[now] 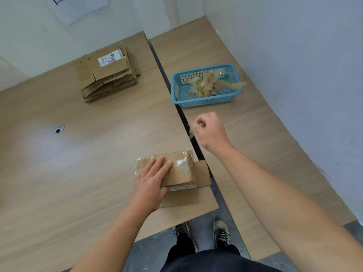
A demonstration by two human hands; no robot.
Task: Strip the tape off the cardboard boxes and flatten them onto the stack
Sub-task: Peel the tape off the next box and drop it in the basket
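Cardboard box point(174, 169) is pinned flat-palmed by the left hand point(152, 183); the right hand point(209, 128), clenched, perhaps on tape, is raised toward the basket point(176, 91).

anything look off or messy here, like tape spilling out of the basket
Yes: one tape strip hangs over the right rim of the blue basket instead of lying inside. The flattened stack is slightly fanned, edges not flush. Nothing else stands out.
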